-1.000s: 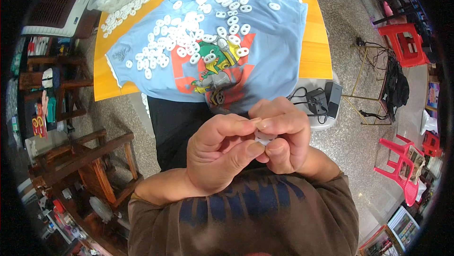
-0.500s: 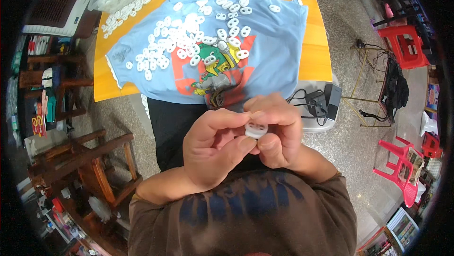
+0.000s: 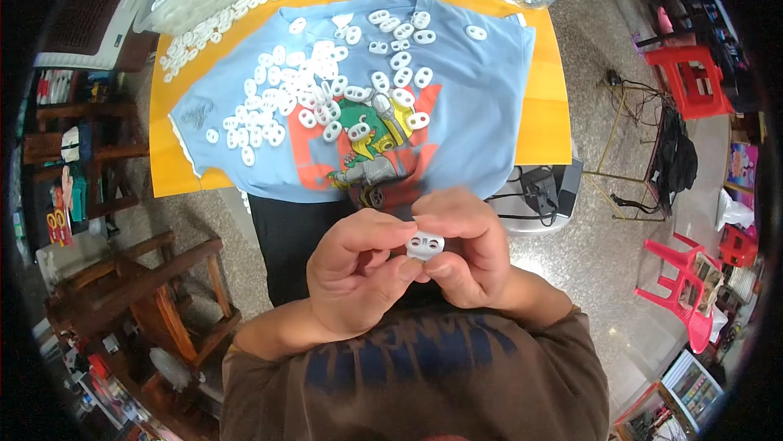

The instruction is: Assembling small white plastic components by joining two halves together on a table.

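Holding a small white plastic piece [image 3: 425,244] with two holes, both hands meet close to the person's chest, below the edge of the bench [image 3: 548,127]. The left hand [image 3: 355,274] pinches the piece with its fingers [image 3: 405,267] from the left side. The right hand [image 3: 469,249] grips it from the right, so both hands are closed on it. Up on the yellow bench lies a light blue shirt [image 3: 481,82] with a cartoon picture. Many more white pieces [image 3: 326,94] lie spread over the shirt. A red plastic chair [image 3: 685,294] stands on the floor to the right.
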The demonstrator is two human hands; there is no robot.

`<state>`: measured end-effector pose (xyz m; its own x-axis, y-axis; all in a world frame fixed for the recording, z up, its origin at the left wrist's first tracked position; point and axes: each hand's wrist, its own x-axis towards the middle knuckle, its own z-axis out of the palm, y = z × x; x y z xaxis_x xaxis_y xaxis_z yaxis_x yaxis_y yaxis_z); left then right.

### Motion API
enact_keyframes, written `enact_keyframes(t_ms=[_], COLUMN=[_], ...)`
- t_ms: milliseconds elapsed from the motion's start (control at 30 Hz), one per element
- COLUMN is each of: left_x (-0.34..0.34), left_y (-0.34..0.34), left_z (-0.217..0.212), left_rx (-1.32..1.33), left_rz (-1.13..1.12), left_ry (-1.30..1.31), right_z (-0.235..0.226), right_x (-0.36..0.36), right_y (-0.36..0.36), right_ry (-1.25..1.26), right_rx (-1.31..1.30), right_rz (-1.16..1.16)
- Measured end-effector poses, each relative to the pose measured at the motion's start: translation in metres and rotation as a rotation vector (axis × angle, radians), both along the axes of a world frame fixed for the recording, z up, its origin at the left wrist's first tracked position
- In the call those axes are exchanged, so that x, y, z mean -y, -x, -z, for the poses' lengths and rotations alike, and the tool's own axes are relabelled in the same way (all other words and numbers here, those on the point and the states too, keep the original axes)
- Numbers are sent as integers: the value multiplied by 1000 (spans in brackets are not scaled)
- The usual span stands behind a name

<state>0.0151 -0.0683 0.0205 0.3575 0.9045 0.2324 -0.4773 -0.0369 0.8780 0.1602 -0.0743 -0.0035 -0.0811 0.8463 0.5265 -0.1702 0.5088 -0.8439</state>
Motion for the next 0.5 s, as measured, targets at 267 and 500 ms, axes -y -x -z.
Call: enact_keyframes(t_ms=[267,500], left_x=[-19,-31], left_y=[10,31], left_z=[1,4], left_rx=[-108,-111], left_rz=[9,30], left_ry=[11,189], right_z=[3,2], right_x=[-12,-28], right_y=[3,18], right_ry=[153,62], right_rx=[-56,206], right_rz=[-151,-33])
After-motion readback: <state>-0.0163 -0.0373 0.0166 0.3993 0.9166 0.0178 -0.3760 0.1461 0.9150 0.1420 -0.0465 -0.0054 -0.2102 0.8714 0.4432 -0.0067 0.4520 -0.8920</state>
